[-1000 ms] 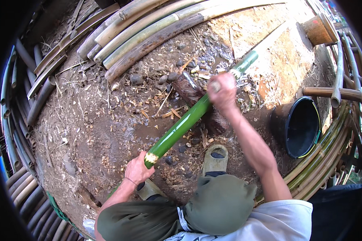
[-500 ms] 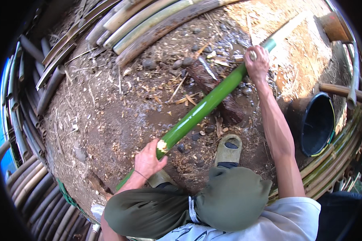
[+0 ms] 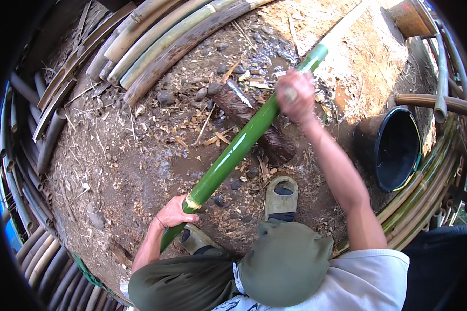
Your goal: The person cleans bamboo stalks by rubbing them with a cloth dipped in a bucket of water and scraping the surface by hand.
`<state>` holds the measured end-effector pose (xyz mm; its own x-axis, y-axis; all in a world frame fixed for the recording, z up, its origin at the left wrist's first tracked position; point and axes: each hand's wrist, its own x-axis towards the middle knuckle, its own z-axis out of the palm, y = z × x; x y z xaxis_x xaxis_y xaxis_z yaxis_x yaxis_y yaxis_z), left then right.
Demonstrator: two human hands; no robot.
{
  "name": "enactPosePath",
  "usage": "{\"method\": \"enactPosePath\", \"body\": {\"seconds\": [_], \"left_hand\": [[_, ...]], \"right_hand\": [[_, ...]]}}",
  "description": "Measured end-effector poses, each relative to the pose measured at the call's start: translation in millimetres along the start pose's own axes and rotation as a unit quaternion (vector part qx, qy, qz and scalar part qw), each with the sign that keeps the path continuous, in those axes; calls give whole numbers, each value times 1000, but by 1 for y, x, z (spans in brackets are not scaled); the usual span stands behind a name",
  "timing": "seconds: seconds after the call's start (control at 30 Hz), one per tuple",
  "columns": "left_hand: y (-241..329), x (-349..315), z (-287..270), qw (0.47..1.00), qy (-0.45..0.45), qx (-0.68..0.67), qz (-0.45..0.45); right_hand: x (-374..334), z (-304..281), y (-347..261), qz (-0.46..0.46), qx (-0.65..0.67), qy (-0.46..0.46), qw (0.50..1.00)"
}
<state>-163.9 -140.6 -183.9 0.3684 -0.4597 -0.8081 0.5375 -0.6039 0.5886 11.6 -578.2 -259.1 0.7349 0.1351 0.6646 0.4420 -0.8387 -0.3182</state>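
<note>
The green bamboo pole (image 3: 237, 147) is held slantwise over the muddy ground (image 3: 114, 171), laid across the dark log (image 3: 276, 145), probably so that its middle is borne and raised off the dirt. Low on its length it is gripped by the left hand (image 3: 175, 212), the fingers curled round it and the thumb lying by the pale ring (image 3: 192, 202); the pole is seemingly steadied that way. The right hand (image 3: 297, 98) is set at the pole beyond the log, its fingers closed about a pale round-ended piece (image 3: 290, 94), perhaps a handle, though much is lost to blur. To the right, a black bucket (image 3: 367, 144) is placed well apart from the pole.
</note>
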Motion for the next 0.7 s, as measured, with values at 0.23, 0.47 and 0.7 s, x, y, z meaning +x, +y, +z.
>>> {"method": "enactPosePath", "body": {"seconds": [0.23,0.47,0.7], "left_hand": [[44,-3,43,932,248,261,43],[35,13,57,903,293,314,27],[22,-3,62,866,302,382,112]], "right_hand": [[-5,9,-56,78,38,-101,991],[9,-9,29,66,-64,-37,995],[-13,-2,-95,71,66,-97,991]]}}
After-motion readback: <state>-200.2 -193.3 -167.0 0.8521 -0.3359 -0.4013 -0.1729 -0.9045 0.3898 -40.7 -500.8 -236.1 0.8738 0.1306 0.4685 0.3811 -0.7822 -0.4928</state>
